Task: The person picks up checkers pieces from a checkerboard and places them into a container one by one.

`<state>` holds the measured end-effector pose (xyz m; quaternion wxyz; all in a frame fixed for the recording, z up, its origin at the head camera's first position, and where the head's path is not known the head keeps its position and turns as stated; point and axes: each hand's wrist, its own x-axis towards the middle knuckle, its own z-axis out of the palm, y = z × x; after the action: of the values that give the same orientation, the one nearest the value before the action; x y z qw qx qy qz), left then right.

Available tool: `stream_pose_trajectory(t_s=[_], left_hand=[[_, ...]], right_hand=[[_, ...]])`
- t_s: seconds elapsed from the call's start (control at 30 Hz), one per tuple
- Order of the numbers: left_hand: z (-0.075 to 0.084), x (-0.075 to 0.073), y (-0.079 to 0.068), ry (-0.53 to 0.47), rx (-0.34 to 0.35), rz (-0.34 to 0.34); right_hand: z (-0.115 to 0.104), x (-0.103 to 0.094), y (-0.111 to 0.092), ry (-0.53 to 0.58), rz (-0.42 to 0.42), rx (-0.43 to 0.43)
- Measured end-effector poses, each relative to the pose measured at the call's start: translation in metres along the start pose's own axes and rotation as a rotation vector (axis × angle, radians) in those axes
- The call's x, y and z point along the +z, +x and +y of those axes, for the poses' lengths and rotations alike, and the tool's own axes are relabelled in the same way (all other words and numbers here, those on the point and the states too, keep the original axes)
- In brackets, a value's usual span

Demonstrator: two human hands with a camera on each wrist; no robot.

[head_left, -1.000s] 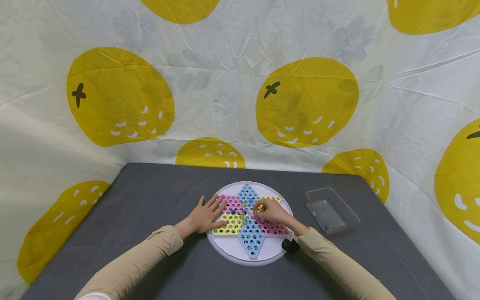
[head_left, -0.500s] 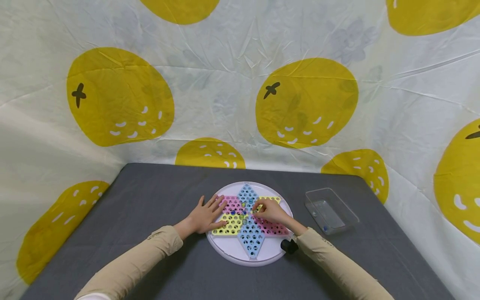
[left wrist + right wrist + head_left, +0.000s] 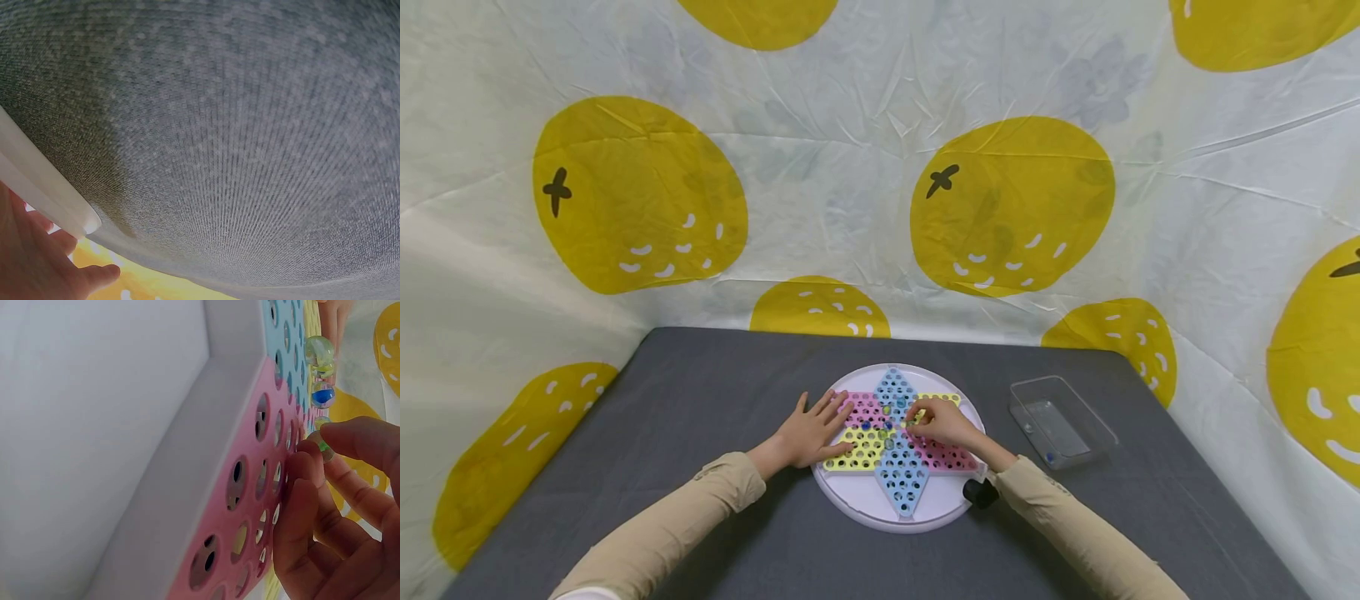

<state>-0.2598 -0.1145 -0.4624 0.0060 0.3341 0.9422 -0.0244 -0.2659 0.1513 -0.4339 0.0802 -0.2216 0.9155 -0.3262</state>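
Beige-cuffed, the left hand (image 3: 808, 435) lay spread wide at the ten-o'clock edge of the round white board (image 3: 855, 498). Marbles (image 3: 866, 426) sat about its middle. Just toward one o'clock from there, the right hand (image 3: 942, 423) pinched a green marble (image 3: 324, 447); barely anything had shifted over the last second, so the marble remained unreleased. At three o'clock stood a clear box (image 3: 1060, 427).

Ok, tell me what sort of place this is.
Probably a curtained-off tabletop games corner: patterned fabric behind and beside a gray-covered table, with a star-patterned game board on it.
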Motion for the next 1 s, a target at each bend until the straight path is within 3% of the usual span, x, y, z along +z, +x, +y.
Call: stream_pose_trajectory(t_s=[0.47,0.77,1.0], left_hand=[[0.0,0.002,-0.001,0.007,0.008,0.005],[-0.002,0.003,-0.001,0.004,0.002,0.001],[-0.002,0.0,0.0,0.006,-0.011,-0.019]], right_hand=[[0.006,-0.007,-0.013,0.008,-0.005,0.055],[0.009,-0.023,-0.026,0.022,-0.012,-0.018],[0.016,-0.034,-0.037,0.067,-0.02,-0.013]])
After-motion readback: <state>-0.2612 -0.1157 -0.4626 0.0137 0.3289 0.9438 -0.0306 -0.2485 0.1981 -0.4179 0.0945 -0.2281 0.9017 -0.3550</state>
